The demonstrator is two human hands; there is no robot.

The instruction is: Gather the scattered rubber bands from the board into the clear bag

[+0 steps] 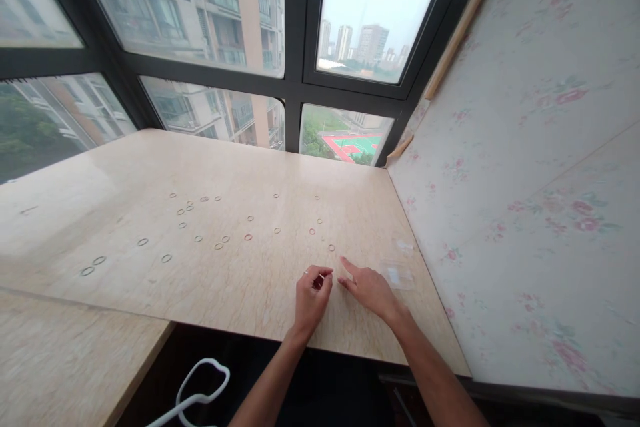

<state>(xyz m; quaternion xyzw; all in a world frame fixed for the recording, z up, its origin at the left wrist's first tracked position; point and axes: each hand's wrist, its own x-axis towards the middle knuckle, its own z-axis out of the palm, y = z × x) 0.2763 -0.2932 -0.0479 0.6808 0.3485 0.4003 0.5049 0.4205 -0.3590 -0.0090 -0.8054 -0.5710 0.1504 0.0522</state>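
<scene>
My left hand [311, 297] hovers over or rests on the pale marbled tabletop [225, 293] near its front edge. Its fingers are curled, with thumb and forefinger tips nearly together; whatever may lie between them is too small to make out. Close by on the right, my right hand [373, 288] has its forefinger stretched out and its thumb apart, holding nothing visible. Just beyond the fingertips lies a small thin reddish ring [331, 251]. Farther off are a red ring [312, 234], another red ring [249, 240] and several dull greenish rings, including a larger one [167, 261].
A clear plastic bag [400, 275] and a smaller clear piece [403, 246] lie right of my right hand. Floral-papered wall [525, 180] bounds the right side; dark-framed windows [295, 47] stand behind. A white tube-like loop [200, 397] is below the front edge.
</scene>
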